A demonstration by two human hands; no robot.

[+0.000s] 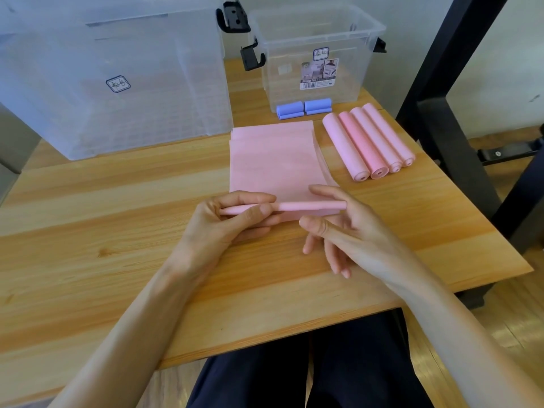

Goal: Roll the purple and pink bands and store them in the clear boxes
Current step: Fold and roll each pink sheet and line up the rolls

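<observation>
Pale wood makes up the counter (117, 219), with two clear boxes at its far edge: a large box (117, 83) on the left and a small box (318, 54) on the right. Two purple rolls (303, 108) lie just in front of the small one, and four finished pink rolls (368, 142) lie side by side near the right edge.

Directly ahead of the person lies the pink band (276, 163), flat and stretching away toward the boxes, its near end wound into a thin tube (294, 207) whose long axis runs left to right across both hands. The left hand (232, 222) pinches the tube's left end between thumb and curled fingers. The right hand (338, 228) meets the right end with forefinger and thumb, its other fingers hanging loose. Both hands sit equally near, so the roll likely advances straight away from the body.
</observation>
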